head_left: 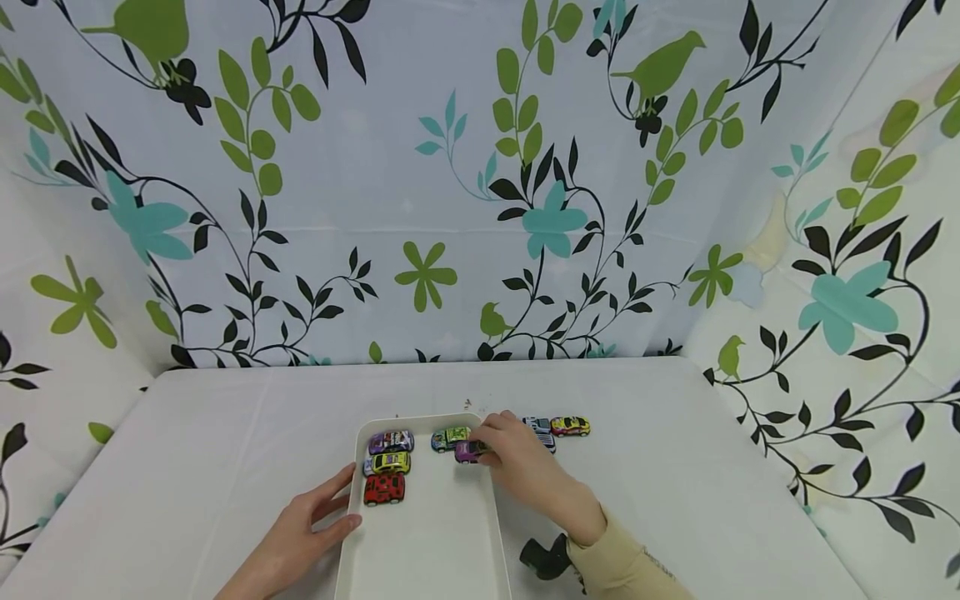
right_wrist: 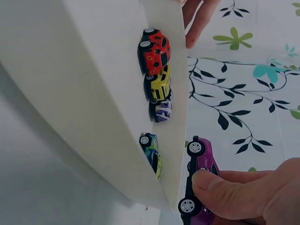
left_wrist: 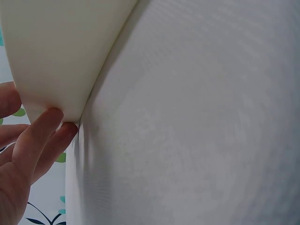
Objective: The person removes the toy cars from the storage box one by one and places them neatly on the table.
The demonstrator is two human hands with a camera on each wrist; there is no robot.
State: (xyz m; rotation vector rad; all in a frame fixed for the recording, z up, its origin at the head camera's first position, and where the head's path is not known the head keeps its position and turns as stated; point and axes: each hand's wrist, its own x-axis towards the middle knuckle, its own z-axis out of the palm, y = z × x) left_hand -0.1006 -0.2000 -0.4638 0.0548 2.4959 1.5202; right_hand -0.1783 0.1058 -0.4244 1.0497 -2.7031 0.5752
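Note:
My right hand (head_left: 528,467) pinches a purple toy car (right_wrist: 204,183) between thumb and fingers, near the tray's right edge in the head view. Beside that car, in the white tray (head_left: 450,542), is a green toy car (head_left: 448,439). A purple-and-white toy car (head_left: 391,442), a yellow one (head_left: 387,463) and a red one with black spots (head_left: 385,489) line the tray's left side. My left hand (head_left: 303,525) touches the tray's left wall with fairly straight fingers; the left wrist view shows fingertips (left_wrist: 54,115) against its outer side.
Right of the tray, a yellow toy car (head_left: 571,426) and a blue one (head_left: 537,425) stand on the white table (head_left: 675,500), with another partly hidden by my right hand. A black object (head_left: 546,558) shows by my right sleeve. Leaf-patterned cloth (head_left: 450,183) hangs around the table.

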